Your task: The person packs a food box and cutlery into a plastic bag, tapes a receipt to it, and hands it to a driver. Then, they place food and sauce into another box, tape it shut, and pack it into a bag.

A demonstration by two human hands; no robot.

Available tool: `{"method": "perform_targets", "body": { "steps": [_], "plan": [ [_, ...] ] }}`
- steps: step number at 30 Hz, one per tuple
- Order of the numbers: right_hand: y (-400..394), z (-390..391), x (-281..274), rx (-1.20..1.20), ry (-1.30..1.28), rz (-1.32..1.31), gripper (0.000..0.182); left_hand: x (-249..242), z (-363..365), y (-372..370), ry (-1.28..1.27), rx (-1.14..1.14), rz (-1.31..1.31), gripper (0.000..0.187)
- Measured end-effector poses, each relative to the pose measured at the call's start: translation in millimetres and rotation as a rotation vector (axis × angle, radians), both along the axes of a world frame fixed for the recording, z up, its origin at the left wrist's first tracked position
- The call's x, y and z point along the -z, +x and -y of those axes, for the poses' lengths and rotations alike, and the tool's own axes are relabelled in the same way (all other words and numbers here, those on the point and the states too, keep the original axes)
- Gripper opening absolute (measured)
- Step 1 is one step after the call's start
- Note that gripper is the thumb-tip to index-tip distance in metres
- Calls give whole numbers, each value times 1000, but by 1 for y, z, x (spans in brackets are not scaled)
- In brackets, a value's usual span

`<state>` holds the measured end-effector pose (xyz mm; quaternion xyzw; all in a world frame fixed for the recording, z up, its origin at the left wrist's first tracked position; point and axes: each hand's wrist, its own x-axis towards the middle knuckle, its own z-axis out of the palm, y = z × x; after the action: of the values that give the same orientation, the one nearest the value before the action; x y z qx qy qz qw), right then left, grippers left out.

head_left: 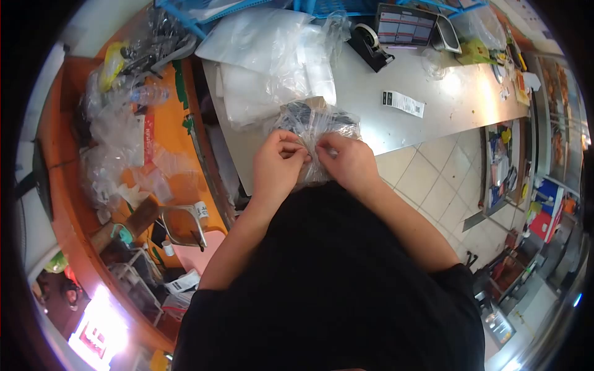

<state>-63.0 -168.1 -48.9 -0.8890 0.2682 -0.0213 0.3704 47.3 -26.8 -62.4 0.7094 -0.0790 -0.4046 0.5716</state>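
A clear plastic bag [348,122] stands at the near edge of the metal table, with dark contents showing through it. What is inside cannot be made out. My left hand [279,162] pinches the bag's gathered top with thumb and fingers. Opposite it, my right hand [348,162] pinches the same gathered plastic, a small gap away. Just beyond the bag lies a pile of clear plastic bags [266,74].
Farther back on the metal table [371,133] are a tape dispenser [371,51], a printed receipt [403,103] and a screen [405,25]. On the left, an orange counter [170,117] holds crumpled plastic and a water bottle [150,94]. Tiled floor [427,173] shows at right.
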Motion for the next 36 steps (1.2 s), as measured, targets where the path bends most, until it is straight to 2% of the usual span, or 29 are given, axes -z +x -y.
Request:
{"method": "perform_targets", "body": {
  "steps": [10, 13, 17, 19, 26, 28, 32, 36],
  "plan": [
    [-10, 1, 21, -21, 18, 231, 11, 0, 6, -2, 4, 42, 46, 20],
    [-8, 2, 13, -32, -20, 198, 10, -1, 6, -3, -9, 50, 69, 19],
    [-4, 6, -6, -163, -113, 61, 15, 1, 7, -4, -38, 73, 60, 18],
    [-3, 8, -10, -183, -134, 18, 16, 3, 6, -5, -19, 6, 53, 14],
    [-1, 8, -5, -311, -112, 66, 16, 6, 5, 3, -18, 85, 100, 14],
    [-1, 9, -9, -286, -80, -26, 17, 4, 5, 1, -20, 43, 47, 13],
    [2, 11, -10, -304, -76, -45, 19, 6, 3, -1, -49, 8, 46, 13],
    [3, 12, 0, -330, -138, 67, 18, 12, 4, 4, -86, 61, 95, 12]
  ]
}}
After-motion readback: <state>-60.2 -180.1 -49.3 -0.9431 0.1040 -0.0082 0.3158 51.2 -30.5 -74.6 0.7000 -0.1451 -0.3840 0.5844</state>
